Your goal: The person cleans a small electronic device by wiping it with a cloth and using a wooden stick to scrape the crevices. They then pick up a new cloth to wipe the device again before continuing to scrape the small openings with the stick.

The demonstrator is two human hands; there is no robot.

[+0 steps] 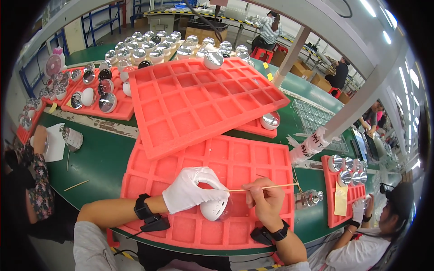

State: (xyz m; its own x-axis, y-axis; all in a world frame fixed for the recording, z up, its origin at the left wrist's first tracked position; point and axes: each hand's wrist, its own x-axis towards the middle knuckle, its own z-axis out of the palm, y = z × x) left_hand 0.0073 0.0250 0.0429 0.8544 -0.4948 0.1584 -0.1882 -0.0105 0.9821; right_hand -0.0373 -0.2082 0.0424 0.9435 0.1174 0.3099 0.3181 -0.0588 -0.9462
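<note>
My left hand (192,189), in a white glove, has its thumb and forefinger pinched together at the left end of a thin wooden stick (290,184). My bare right hand (266,203) grips the same stick nearer its middle, so it lies almost level between my hands. Just below the gloved fingers sits a white rounded device (211,210) with small dark slots on its side. It rests on a red foam tray (211,231) with square compartments. Whether the left fingers also touch the device I cannot tell.
Another red foam tray (194,113) lies tilted over the far edge, a mirrored dome (213,60) on it. A glass bottle (308,198) stands to the right, beside a post (312,143). Co-workers sit at left and right; a loose stick (76,185) lies on the green table.
</note>
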